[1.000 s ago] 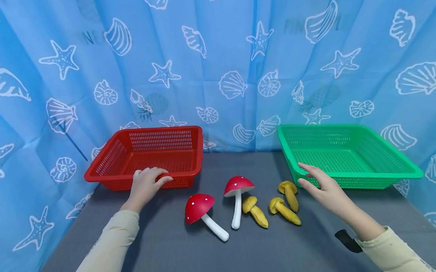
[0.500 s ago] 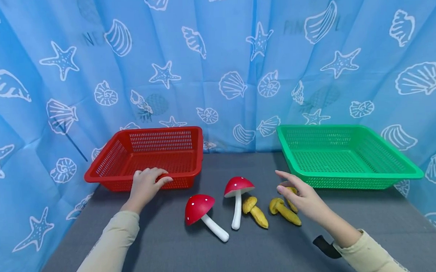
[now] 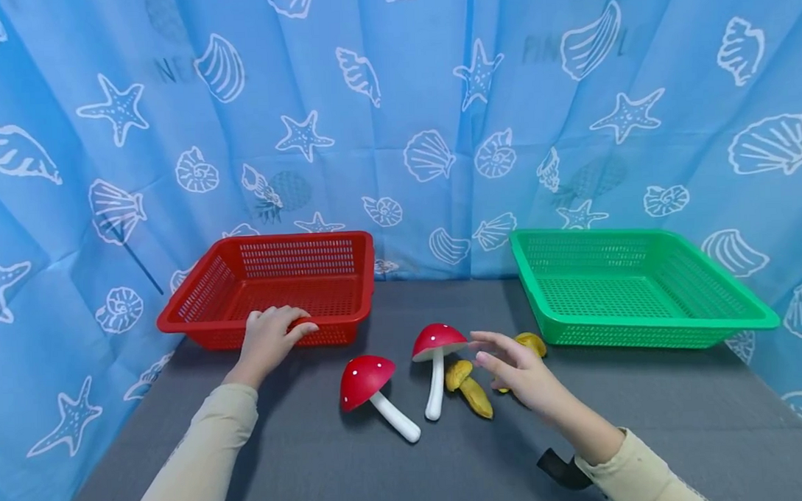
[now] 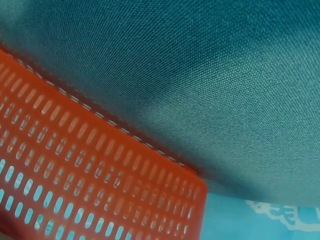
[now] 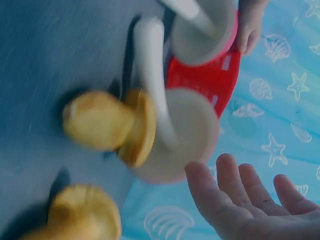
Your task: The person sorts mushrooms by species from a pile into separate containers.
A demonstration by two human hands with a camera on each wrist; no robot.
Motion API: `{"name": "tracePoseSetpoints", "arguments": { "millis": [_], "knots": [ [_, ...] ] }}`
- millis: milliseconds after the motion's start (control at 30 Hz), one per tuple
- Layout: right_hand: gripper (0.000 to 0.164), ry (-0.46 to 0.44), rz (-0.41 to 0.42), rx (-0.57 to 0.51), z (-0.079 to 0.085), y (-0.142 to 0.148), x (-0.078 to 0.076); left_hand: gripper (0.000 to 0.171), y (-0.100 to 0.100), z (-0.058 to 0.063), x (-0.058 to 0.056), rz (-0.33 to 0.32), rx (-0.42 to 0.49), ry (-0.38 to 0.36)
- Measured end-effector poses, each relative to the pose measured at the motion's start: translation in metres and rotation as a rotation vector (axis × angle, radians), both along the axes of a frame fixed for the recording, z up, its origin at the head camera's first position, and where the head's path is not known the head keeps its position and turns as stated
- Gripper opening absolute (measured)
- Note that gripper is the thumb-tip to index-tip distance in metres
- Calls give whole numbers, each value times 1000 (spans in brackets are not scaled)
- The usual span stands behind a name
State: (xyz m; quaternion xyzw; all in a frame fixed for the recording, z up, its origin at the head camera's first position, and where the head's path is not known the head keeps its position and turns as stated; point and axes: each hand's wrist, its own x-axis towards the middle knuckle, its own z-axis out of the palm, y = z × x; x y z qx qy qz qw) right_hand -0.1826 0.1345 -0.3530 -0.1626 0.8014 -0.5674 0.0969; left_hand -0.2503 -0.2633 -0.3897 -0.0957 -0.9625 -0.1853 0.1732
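At the near rim of the red plastic basket (image 3: 208,327), my left hand (image 3: 268,345) grips the edge, fingers bent over it. The left wrist view shows the basket's slotted side (image 4: 192,175) but not the hand. My right hand (image 3: 521,373) hovers over the yellow mushrooms with its fingers spread and nothing held. One yellow mushroom (image 3: 475,397) lies just left of that hand; another (image 3: 532,343) peeks out behind it, and a third is mostly hidden beneath. Two red-capped, white-stemmed toadstools lie farther left, one (image 3: 437,382) near my right fingertips, the other (image 3: 367,383) nearer the left hand.
A green plastic basket (image 3: 655,323) with nothing in it stands at the back right of the dark grey tabletop (image 3: 356,480). Behind both baskets hangs a blue curtain (image 3: 409,95) printed with shells and starfish. A black strap (image 3: 563,470) sits at my right wrist.
My right hand has moved left from beside the green basket, across the yellow mushrooms, to near the right-hand toadstool. My left hand has stayed on the red basket's rim.
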Motion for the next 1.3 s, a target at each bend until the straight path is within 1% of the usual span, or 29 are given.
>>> {"name": "tracePoseSetpoints", "arguments": {
  "millis": [67,167,333,533,700,933,1100,1300],
  "knots": [
    [49,-58,12,-40,0,-6,1,41,0,0,0,1,-4,-2],
    [51,-120,42,-83,-2,-13,2,42,0,0,-1,5,-8,-12],
    [53,-208,69,-118,-7,-27,2,42,-1,-1,1,17,-4,-33],
    [55,-284,87,-170,-11,-39,1,42,2,2,0,30,3,-26],
    [55,-306,106,-177,-20,-48,-2,41,2,3,-2,21,-2,-18],
    [57,-338,92,-169,-31,-66,-1,42,-1,4,-1,9,-10,-23],
    [54,-321,102,-123,-35,-77,3,41,0,2,-1,18,-14,-32],
    [51,-310,115,-84,-40,-88,3,41,1,1,-1,26,-11,-34]
  ]
}}
